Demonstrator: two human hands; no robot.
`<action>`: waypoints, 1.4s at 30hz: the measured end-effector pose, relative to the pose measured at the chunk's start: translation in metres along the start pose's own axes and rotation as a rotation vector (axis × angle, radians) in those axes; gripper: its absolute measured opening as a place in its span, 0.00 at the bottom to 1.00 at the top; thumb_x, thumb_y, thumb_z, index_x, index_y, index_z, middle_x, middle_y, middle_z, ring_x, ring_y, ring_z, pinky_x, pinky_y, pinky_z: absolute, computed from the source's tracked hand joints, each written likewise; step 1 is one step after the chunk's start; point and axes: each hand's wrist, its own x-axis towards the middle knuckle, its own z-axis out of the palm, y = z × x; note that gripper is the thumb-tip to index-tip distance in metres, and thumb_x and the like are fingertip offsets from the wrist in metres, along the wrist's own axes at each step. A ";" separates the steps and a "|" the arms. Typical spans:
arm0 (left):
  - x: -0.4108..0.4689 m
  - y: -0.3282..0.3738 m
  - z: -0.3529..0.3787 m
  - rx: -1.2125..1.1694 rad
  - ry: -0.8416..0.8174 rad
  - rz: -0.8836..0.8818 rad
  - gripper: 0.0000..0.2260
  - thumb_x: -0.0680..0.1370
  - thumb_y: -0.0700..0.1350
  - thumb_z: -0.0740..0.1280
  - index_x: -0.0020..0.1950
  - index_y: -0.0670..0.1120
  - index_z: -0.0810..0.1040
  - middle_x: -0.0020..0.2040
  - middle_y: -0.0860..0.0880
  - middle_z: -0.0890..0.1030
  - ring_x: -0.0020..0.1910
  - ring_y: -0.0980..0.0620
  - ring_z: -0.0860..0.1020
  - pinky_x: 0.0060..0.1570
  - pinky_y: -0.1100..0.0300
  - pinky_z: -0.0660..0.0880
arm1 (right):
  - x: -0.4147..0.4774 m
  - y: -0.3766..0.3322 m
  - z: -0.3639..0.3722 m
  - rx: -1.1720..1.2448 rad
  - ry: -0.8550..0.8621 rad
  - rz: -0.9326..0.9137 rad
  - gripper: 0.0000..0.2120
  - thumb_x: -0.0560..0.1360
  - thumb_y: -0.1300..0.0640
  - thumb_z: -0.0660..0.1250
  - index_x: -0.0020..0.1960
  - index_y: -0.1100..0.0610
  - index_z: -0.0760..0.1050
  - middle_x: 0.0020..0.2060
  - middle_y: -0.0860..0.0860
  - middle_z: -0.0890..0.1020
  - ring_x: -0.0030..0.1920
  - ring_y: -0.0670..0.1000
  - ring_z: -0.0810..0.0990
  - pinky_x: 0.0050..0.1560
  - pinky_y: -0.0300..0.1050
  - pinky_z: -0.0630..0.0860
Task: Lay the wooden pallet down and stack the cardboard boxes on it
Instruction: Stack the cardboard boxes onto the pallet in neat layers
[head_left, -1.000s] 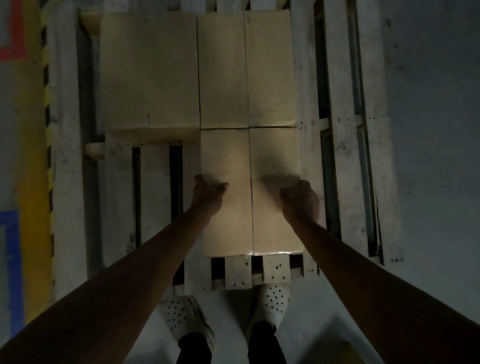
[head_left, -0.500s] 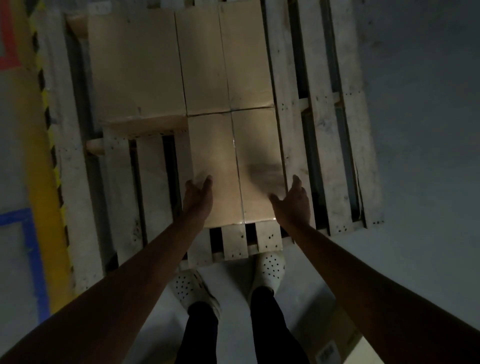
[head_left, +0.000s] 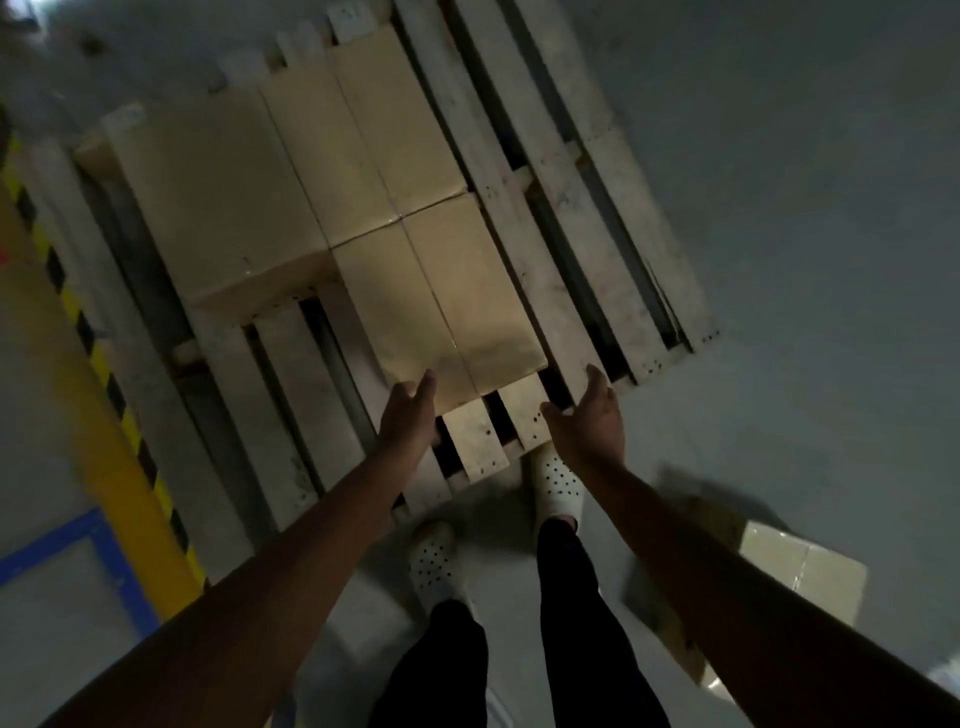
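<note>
A pale wooden pallet (head_left: 582, 218) lies flat on the grey floor. Three cardboard boxes rest on it: a large one (head_left: 218, 208) at the left, one (head_left: 363, 140) at the back, and the nearest box (head_left: 447, 306) in front of it, touching it. My left hand (head_left: 408, 415) hovers just off the nearest box's front left corner, fingers apart and holding nothing. My right hand (head_left: 589, 421) is over the pallet's front edge, to the right of that box, also open. Neither hand touches a box.
Another cardboard box (head_left: 779, 577) sits on the floor at the lower right, behind my right arm. A yellow and black floor stripe (head_left: 93, 415) and blue tape (head_left: 109, 561) run along the left. My feet in white perforated shoes (head_left: 558, 483) stand at the pallet's front edge.
Both hands let go of the nearest box and pulled back toward me, opening. The view has swung and tilted, so the floor box at the lower right now shows more.
</note>
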 end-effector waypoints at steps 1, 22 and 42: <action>-0.005 -0.003 0.000 0.015 -0.014 0.017 0.28 0.83 0.60 0.55 0.76 0.42 0.65 0.74 0.41 0.69 0.70 0.41 0.70 0.63 0.51 0.68 | -0.011 0.007 -0.004 0.019 0.002 0.017 0.38 0.75 0.53 0.73 0.79 0.56 0.56 0.74 0.60 0.67 0.73 0.61 0.68 0.67 0.57 0.71; -0.157 -0.038 0.265 0.445 -0.366 0.191 0.28 0.82 0.61 0.55 0.72 0.41 0.70 0.71 0.41 0.72 0.67 0.40 0.73 0.66 0.48 0.71 | -0.137 0.307 -0.097 0.295 0.163 0.487 0.39 0.76 0.49 0.72 0.79 0.58 0.57 0.71 0.60 0.70 0.67 0.62 0.73 0.65 0.57 0.74; -0.207 -0.208 0.528 0.567 -0.384 0.107 0.26 0.82 0.58 0.59 0.71 0.40 0.69 0.67 0.39 0.75 0.64 0.39 0.74 0.62 0.47 0.73 | -0.059 0.616 -0.138 0.203 0.212 0.620 0.40 0.75 0.52 0.73 0.79 0.58 0.55 0.73 0.60 0.68 0.70 0.62 0.70 0.67 0.57 0.72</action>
